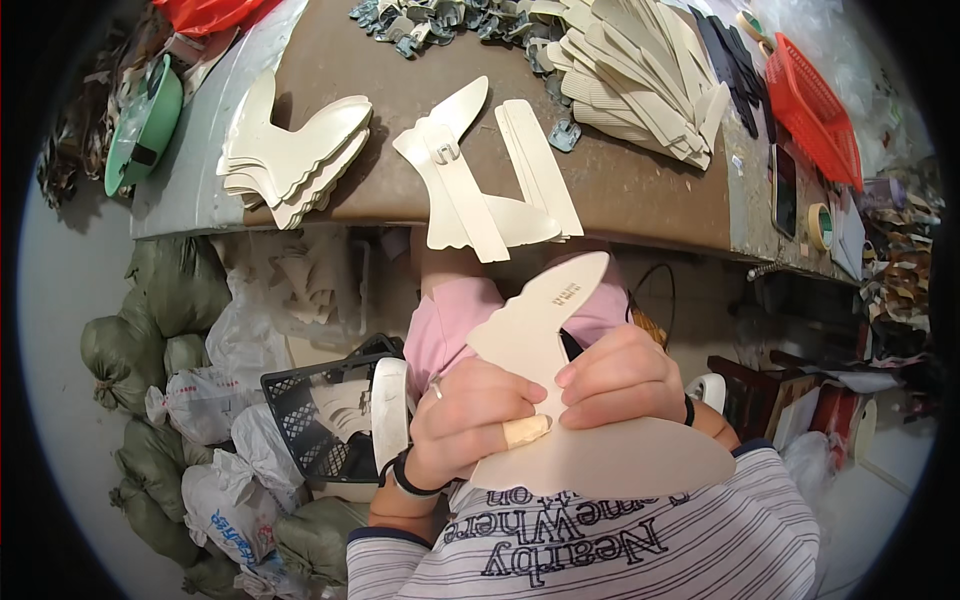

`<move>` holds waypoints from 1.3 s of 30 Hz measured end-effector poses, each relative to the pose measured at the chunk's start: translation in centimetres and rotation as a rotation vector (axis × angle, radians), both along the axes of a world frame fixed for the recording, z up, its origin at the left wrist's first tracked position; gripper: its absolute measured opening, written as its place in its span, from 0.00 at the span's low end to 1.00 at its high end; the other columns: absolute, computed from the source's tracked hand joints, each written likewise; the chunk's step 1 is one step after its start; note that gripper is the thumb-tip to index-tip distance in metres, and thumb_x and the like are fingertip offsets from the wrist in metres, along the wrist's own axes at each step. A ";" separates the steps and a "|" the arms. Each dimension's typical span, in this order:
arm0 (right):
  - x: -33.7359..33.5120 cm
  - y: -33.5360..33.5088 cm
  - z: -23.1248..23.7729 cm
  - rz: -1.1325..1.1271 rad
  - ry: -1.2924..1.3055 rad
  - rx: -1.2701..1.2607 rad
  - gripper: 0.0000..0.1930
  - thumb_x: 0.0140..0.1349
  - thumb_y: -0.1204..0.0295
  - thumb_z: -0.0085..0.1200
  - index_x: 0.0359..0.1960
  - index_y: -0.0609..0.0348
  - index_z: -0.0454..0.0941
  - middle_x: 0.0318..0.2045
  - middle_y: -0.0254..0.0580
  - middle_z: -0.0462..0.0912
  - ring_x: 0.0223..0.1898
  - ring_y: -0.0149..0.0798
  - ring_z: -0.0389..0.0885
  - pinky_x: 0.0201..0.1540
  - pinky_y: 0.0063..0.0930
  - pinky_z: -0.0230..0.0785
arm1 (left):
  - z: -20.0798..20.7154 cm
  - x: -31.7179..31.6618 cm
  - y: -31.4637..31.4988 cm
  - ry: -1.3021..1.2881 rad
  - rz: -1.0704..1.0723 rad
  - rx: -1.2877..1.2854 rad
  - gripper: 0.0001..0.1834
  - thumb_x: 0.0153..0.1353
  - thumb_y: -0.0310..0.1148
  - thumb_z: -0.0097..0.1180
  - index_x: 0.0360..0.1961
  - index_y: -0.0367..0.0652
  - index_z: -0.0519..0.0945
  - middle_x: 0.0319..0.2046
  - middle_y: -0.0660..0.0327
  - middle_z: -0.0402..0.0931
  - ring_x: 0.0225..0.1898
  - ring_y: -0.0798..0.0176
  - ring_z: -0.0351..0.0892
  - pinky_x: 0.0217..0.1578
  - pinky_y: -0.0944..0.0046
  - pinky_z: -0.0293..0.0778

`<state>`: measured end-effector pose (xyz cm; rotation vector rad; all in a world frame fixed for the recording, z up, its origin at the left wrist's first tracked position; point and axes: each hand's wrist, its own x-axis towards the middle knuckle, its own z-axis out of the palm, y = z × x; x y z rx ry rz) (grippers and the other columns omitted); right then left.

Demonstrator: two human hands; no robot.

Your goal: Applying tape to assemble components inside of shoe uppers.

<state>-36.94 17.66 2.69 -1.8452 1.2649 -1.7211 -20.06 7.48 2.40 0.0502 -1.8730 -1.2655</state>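
Note:
Over my lap, both hands grip a cream shoe-upper piece (pixel 620 455) with two curved wings and a scalloped edge. My left hand (pixel 475 415) pinches its narrow middle from the left; one finger has a tan wrap. From the other side my right hand (pixel 622 378) pinches the same middle, thumbs close together. What lies under the fingers is hidden. Ahead on the table, a similar upper piece (pixel 515 222) has a strap (pixel 465 205) with a metal buckle (pixel 445 151) lying across it. A few bare straps (pixel 540 165) lie to its right.
On the brown table (pixel 390 200) are stacked upper pieces (pixel 290 160), a strap pile (pixel 640 80), loose buckles (pixel 410 30) and a phone (pixel 784 190). A red basket (pixel 815 110) stands right, a green basin (pixel 145 125) left. Below left are a black crate (pixel 310 440) and sacks (pixel 180 285).

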 end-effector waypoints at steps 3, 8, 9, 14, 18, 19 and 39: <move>0.0 0.2 -0.1 -0.038 0.004 0.033 0.10 0.51 0.69 0.62 0.35 0.55 0.82 0.33 0.39 0.82 0.33 0.38 0.80 0.36 0.28 0.71 | -1.4 -0.8 0.5 0.077 -0.001 0.164 0.14 0.41 0.21 0.68 0.31 0.36 0.78 0.30 0.57 0.77 0.35 0.54 0.82 0.33 0.61 0.77; -1.9 -2.0 0.4 -0.235 0.045 0.273 0.08 0.54 0.77 0.60 0.36 0.63 0.80 0.30 0.42 0.80 0.30 0.40 0.79 0.35 0.27 0.71 | -1.5 -1.7 -0.8 -0.246 0.277 0.546 0.14 0.50 0.20 0.66 0.39 0.34 0.79 0.33 0.59 0.79 0.38 0.63 0.78 0.41 0.65 0.74; -3.2 -3.2 0.0 -0.200 -0.148 0.290 0.07 0.54 0.79 0.59 0.35 0.64 0.80 0.29 0.43 0.79 0.29 0.40 0.78 0.35 0.26 0.71 | -0.9 -2.6 -1.9 -0.144 0.286 0.785 0.17 0.53 0.22 0.65 0.44 0.31 0.78 0.37 0.61 0.80 0.40 0.67 0.77 0.42 0.67 0.74; -11.1 -8.7 -4.5 -0.542 0.307 0.362 0.11 0.53 0.83 0.50 0.39 0.60 0.78 0.35 0.45 0.80 0.35 0.45 0.79 0.37 0.33 0.73 | -3.8 -5.7 -11.5 -0.158 0.321 0.801 0.19 0.59 0.23 0.60 0.51 0.29 0.72 0.41 0.56 0.79 0.39 0.69 0.79 0.39 0.70 0.75; -12.5 -11.1 -6.8 -0.434 0.682 0.314 0.15 0.51 0.81 0.51 0.42 0.57 0.77 0.41 0.41 0.79 0.46 0.45 0.76 0.46 0.38 0.73 | -7.2 -6.7 -14.8 -0.615 0.720 0.263 0.31 0.51 0.30 0.69 0.54 0.32 0.69 0.28 0.63 0.77 0.29 0.72 0.76 0.30 0.71 0.73; -12.5 -11.0 -7.0 -0.437 0.696 0.353 0.16 0.50 0.82 0.52 0.42 0.58 0.77 0.42 0.42 0.80 0.46 0.46 0.77 0.47 0.37 0.73 | -7.2 -6.9 -14.6 -0.683 0.776 0.104 0.35 0.47 0.35 0.72 0.55 0.35 0.69 0.23 0.63 0.72 0.25 0.68 0.74 0.27 0.66 0.71; -8.5 -2.5 -4.3 -0.192 -0.878 0.651 0.18 0.67 0.75 0.48 0.58 0.64 0.72 0.37 0.40 0.80 0.36 0.28 0.81 0.41 0.19 0.75 | -6.4 -17.5 -14.3 -0.910 0.474 -0.634 0.29 0.41 0.30 0.71 0.48 0.43 0.77 0.48 0.55 0.71 0.52 0.50 0.69 0.47 0.52 0.70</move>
